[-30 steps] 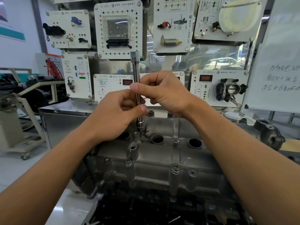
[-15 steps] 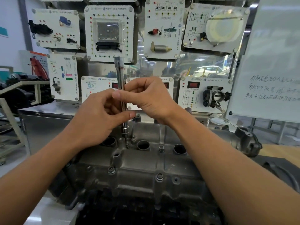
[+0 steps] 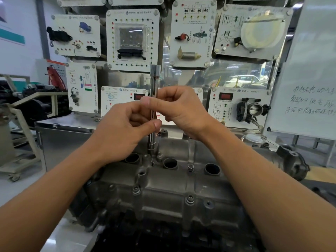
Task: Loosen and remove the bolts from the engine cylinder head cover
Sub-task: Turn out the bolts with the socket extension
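- Your left hand [image 3: 123, 131] grips the upright socket extension [image 3: 154, 82], fingers curled, thumb pressed on the shaft.
- Your right hand [image 3: 180, 110] pinches the shaft just above.
- Its lower end meets the cylinder head cover [image 3: 163, 188]; one bolt [image 3: 190, 167] stands nearby.

On cover [image 3: 163, 190], near rear centre, tool [image 3: 154, 80] stands upright. L hand [image 3: 120, 137] is left of tool, R hand [image 3: 181, 110] right and a bit higher, both on it. Panels [image 3: 132, 39] behind cover; whiteboard [image 3: 309, 70] at far right.
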Tool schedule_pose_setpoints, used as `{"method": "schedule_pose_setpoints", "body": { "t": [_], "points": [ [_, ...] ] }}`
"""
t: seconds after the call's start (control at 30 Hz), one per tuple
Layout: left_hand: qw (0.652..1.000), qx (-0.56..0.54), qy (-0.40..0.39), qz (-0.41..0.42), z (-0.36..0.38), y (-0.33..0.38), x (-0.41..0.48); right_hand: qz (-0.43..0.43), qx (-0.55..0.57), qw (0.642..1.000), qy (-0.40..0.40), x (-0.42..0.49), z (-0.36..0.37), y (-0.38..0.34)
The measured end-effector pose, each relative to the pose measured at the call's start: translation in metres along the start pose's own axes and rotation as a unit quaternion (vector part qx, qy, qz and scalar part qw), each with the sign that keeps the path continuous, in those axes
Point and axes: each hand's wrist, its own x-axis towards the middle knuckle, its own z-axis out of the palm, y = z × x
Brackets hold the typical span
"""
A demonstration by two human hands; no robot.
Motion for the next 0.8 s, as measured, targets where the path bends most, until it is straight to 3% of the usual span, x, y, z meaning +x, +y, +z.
{"method": "schedule_pose_setpoints", "body": {
  "t": [0.13,0.3,0.5,0.67,0.8],
  "points": [
    [0.999,0.034,0.015,0.019,0.0016,-0.0026,0.0032,-0.009,0.006,1.0,0.009,0.0,0.0,0.0007],
    [1.0,0.011,0.002,0.008,0.0015,-0.0039,0.0019,0.0,0.043,0.997,-0.065,-0.0019,0.0006,-0.0038],
    [0.998,-0.028,-0.051,-0.012,-0.0002,-0.002,-0.0013,0.057,0.017,0.998,-0.034,0.0006,-0.0039,-0.0055],
    [1.0,-0.014,0.005,-0.003,0.0006,-0.0016,0.0001,-0.011,0.021,1.0,-0.015,-0.0016,-0.0019,-0.0026],
    [1.0,-0.01,0.008,0.011,-0.0002,-0.0015,0.0013,-0.022,0.018,1.0,-0.001,-0.0005,-0.0022,0.0]
  ]
}}
